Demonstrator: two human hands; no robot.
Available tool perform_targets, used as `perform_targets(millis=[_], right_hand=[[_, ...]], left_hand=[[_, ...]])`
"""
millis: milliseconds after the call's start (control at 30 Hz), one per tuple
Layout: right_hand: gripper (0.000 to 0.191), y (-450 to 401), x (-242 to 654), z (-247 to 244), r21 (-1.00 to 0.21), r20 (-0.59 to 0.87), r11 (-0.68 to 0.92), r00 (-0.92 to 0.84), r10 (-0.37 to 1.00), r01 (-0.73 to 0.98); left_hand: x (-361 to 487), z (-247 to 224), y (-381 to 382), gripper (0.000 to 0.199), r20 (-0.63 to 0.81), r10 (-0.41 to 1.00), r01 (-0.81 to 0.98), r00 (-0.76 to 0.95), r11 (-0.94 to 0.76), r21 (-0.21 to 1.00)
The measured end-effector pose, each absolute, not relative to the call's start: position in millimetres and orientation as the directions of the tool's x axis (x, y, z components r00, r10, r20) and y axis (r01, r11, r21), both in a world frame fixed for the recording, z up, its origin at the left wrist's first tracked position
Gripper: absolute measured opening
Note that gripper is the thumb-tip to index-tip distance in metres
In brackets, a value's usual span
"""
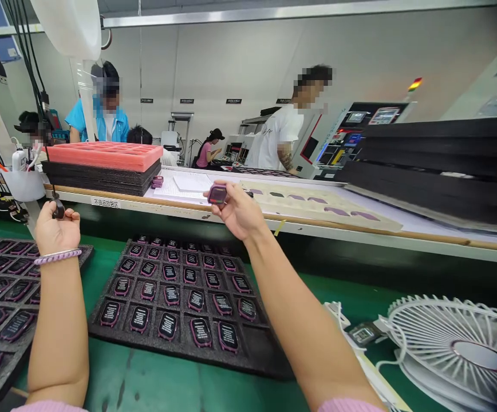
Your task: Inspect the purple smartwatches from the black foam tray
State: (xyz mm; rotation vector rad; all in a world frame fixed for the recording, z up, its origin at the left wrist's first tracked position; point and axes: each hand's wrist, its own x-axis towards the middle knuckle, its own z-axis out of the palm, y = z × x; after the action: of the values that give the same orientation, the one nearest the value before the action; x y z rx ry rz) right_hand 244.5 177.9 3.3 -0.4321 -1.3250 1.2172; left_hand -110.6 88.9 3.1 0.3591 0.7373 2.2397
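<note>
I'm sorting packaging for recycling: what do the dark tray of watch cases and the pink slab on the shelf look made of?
The dark tray looks like black foam: matte, grainy, with cut pockets. The pink slab also seems foam, matte with moulded recesses. Neither can be confirmed by sight alone.

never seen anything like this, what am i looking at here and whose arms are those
This is one picture from a camera worn on a person's head, looking forward and down, so the two bare arms are that person's own. The right hand holds up a small purple-edged device, pinched in the fingertips. The left hand, with a bracelet at the wrist, grips a small black tool hanging from a cable. On the green bench lies a black foam tray filled with rows of the same devices; another tray sits at the left and a white fan at the right. Other workers stand beyond the raised shelf.
</note>
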Motion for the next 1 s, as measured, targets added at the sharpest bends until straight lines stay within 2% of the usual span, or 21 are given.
perform_targets(millis=[100, 167, 333, 533, 733, 1000], right_hand=[[0.036, 217.1, 239.1, 17.4, -0.829, 0.480, 0.365, -0.205, 0.853, -0.423], [0.036, 236.2, 236.8, 21.8, -0.830, 0.478, 0.366, -0.197, 0.856, -0.422], [0.040, 256.5, 237.4, 21.6, -0.836, 0.475, 0.361, -0.217, 0.853, -0.412], [0.059, 254.2, 240.5, 17.0, -0.838, 0.500, 0.395, -0.241, 0.832, -0.375], [0.058, 248.1, 241.3, 16.7, -0.839, 0.529, 0.446, -0.280, 0.801, -0.311], [0.059, 245.0, 243.8, 17.2, -0.834, 0.541, 0.441, -0.333, 0.773, -0.330]], left_hand=[[-108.0, 5.4, 84.5, 0.007, -0.122, 0.663, -0.615, -0.739, -0.589, 0.524], [-104.2, 8.1, 80.1, 0.005, -0.153, 0.680, -0.653, -0.717, -0.579, 0.488], [-101.8, 9.3, 76.2, 0.004, -0.123, 0.703, -0.660, -0.701, -0.574, 0.485], [-102.1, 10.2, 82.0, 0.014, -0.135, 0.703, -0.668, -0.698, -0.571, 0.477], [-99.2, 11.6, 86.0, 0.027, -0.105, 0.669, -0.623, -0.736, -0.608, 0.493], [-97.9, 11.3, 85.0, 0.040, -0.081, 0.666, -0.620, -0.742, -0.635, 0.461]])
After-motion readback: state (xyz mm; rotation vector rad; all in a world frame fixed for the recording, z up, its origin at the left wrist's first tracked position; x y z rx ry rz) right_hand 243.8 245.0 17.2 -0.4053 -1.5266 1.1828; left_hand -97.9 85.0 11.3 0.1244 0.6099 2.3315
